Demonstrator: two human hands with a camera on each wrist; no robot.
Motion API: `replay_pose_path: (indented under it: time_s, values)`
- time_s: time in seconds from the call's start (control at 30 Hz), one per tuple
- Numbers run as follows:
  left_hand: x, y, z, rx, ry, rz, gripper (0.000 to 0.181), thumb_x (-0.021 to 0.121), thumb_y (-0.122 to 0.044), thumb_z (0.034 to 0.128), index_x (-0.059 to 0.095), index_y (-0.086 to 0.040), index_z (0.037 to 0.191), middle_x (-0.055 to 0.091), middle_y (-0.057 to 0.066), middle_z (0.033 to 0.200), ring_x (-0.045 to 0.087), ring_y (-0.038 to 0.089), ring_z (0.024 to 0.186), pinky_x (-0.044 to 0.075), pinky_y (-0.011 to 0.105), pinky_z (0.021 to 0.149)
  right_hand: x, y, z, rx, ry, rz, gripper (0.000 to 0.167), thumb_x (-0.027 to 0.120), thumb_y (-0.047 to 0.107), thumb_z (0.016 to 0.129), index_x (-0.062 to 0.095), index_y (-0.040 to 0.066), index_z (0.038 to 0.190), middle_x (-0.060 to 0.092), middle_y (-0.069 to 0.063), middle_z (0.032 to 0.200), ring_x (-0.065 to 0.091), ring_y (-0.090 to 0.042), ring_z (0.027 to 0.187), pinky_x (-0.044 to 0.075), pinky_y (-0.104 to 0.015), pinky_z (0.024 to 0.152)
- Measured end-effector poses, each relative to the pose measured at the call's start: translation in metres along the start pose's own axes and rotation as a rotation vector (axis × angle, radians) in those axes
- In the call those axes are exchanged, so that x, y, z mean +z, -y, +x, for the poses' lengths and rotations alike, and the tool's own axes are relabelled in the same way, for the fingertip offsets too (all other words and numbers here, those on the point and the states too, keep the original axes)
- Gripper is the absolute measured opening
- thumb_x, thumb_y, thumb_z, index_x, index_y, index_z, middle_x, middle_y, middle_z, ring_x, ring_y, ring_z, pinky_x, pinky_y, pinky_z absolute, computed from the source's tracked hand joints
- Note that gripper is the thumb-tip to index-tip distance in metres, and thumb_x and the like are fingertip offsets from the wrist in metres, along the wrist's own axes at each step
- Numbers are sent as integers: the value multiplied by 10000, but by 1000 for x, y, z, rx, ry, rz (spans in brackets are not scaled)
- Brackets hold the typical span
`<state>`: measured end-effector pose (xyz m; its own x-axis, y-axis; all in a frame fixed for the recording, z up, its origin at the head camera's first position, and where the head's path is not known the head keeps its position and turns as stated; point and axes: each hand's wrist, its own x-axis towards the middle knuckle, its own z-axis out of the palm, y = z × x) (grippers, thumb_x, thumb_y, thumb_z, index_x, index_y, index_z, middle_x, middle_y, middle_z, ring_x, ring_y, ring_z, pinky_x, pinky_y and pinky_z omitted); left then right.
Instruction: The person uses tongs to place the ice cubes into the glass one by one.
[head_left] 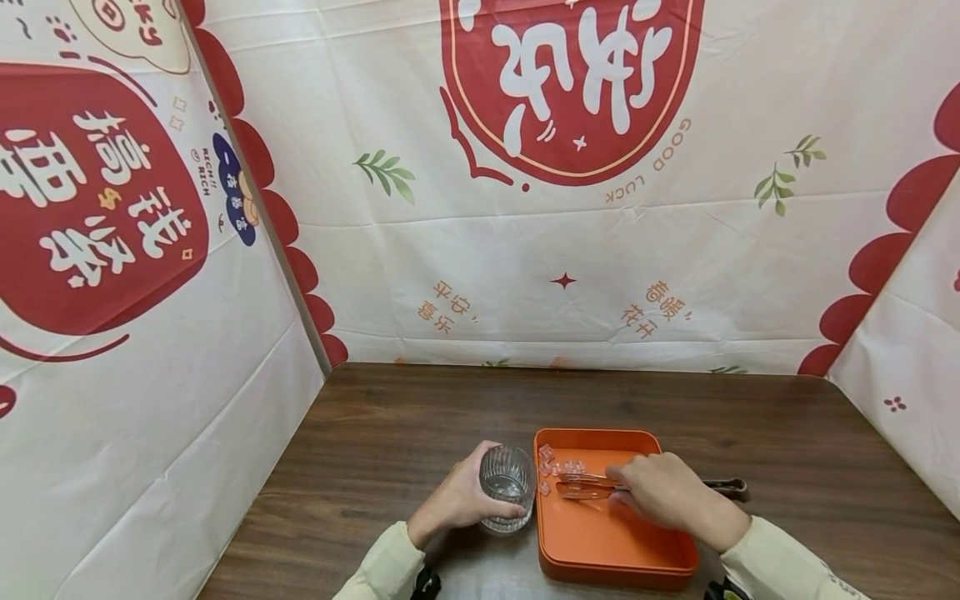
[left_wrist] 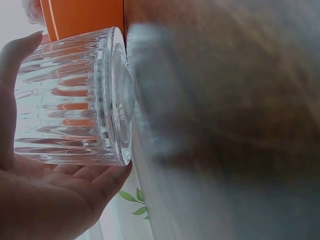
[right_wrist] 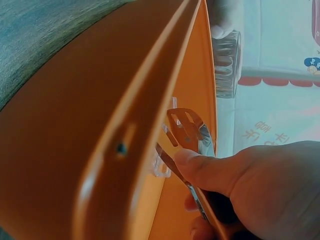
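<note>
Several clear cubes (head_left: 546, 468) might slip if the right hand (head_left: 663, 493), gripping slotted tongs (head_left: 579, 492), pinches off-centre; the left hand (head_left: 465, 498) clasps a ribbed tumbler (head_left: 507, 479).

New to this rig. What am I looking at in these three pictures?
There's no robot here: a person is working with two bare hands. The wide picture comes from a camera worn on the head, looking forward and down. The other two come from cameras on the left and right wrists, so they look sideways and close up.

On the wooden table sits an orange tray with small clear pieces near its left side. The left hand holds a clear glass beside the tray. The right hand grips tongs over it.
</note>
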<state>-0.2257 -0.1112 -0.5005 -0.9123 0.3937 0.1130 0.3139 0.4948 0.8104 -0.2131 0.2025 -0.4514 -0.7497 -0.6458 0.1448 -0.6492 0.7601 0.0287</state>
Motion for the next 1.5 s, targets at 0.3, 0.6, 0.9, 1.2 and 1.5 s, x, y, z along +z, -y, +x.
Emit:
replay_pose_path:
  time_s: [0.3,0.6,0.9,1.2,1.5]
  values:
    - [0,0,0,-15,-1,17,829,940,-366,608,507,-169,1288,666,20,1102,639,133,962,507,288,845,0,0,0,-19,-16,-17,284,754,341,854,522,236,729,447,148,590,417,-31,501,320,-275,438]
    - [1,-1,-1,-10,1,23,837,937,-370,611,503,-159,1295,664,31,1111,639,145,965,521,308,841,0,0,0,-36,-24,-45,284,744,363,863,523,235,738,421,146,585,381,-22,493,308,-262,445]
    - [1,0,0,0,-6,22,817,945,-346,609,511,-145,1271,666,33,1095,640,151,958,512,297,837,-1,-1,-1,-29,-16,-47,282,736,372,869,521,240,744,420,153,586,377,-26,485,290,-262,443]
    - [0,-1,-1,-1,-1,21,831,939,-357,612,504,-140,1285,663,43,1109,638,143,959,520,301,836,-8,-2,0,-38,-46,-58,281,741,373,864,528,235,742,446,146,585,398,-31,486,294,-257,443]
    - [1,-3,-2,2,-1,35,849,943,-368,606,498,-154,1297,670,49,1104,641,160,960,523,306,827,-15,-2,0,-24,-42,-45,283,727,382,873,517,240,747,448,141,565,399,-34,478,292,-256,436]
